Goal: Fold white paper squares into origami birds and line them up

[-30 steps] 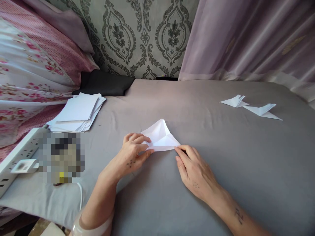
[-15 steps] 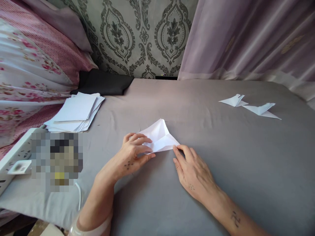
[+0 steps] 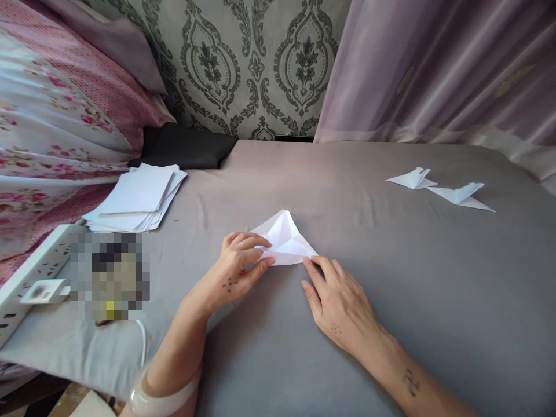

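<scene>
A white sheet of paper (image 3: 284, 234), creased and partly folded, lies on the grey cloth in front of me. My left hand (image 3: 238, 260) grips its left part, thumb at the near edge and fingers over the top. At the sheet's right corner rests my right hand (image 3: 341, 298); its index fingertip presses the corner down, while the thumb lies apart from it on the cloth. Part of the sheet's left side is hidden under my left fingers.
A stack of white paper (image 3: 136, 194) lies at the left, before a folded black cloth (image 3: 185, 147). Two folded paper figures (image 3: 414, 178) sit at the far right. A white power strip (image 3: 39, 266) with a plugged-in charger (image 3: 46, 291) runs along the left edge, beside a blurred-out item.
My left hand has shifted slightly, its thumb now on the sheet's near edge. That edge has come up into a narrow fold. My right hand stays at the corner.
</scene>
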`<state>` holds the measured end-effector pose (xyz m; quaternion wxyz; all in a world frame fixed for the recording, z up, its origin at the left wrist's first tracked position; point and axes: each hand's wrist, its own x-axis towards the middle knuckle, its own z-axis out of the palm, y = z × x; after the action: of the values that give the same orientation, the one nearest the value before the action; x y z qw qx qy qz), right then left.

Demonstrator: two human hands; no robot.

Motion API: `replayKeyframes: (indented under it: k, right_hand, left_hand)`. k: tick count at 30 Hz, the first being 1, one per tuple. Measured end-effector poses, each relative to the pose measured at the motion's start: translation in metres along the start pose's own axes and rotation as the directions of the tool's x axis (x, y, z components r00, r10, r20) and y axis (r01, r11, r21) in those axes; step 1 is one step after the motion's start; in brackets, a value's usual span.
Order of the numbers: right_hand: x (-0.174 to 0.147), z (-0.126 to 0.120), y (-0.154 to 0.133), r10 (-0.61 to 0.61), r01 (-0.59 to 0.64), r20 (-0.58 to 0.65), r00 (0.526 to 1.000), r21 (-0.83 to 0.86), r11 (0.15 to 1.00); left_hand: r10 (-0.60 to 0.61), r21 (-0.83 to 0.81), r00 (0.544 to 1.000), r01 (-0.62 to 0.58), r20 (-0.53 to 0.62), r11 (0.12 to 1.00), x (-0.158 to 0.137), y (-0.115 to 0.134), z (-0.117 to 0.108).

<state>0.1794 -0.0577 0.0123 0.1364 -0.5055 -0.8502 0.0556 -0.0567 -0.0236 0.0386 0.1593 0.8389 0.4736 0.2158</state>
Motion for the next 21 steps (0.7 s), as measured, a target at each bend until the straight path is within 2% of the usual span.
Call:
replayKeyframes:
  k: [7,12,16,21]
  right_hand:
    - [-0.001,-0.001,0.000,-0.010,0.010,0.006,1.000,0.009,1.000]
    - [0.001,-0.002,-0.006,-0.011,0.012,0.028,1.000,-0.032,0.999]
    - [0.001,-0.002,-0.009,-0.016,0.018,0.035,0.999,-0.052,0.998]
    - [0.000,-0.002,-0.011,-0.025,0.028,0.053,0.998,-0.061,0.998]
  left_hand:
    - [-0.031,-0.013,0.999,0.031,-0.021,0.999,0.002,0.001,-0.001]
    - [0.020,-0.012,1.000,-0.020,0.014,1.000,0.010,0.005,0.000]
    - [0.102,0.020,0.992,-0.103,0.068,0.994,0.024,0.010,0.000]
    - [0.255,0.058,0.957,-0.265,0.140,0.962,0.050,0.017,0.007]
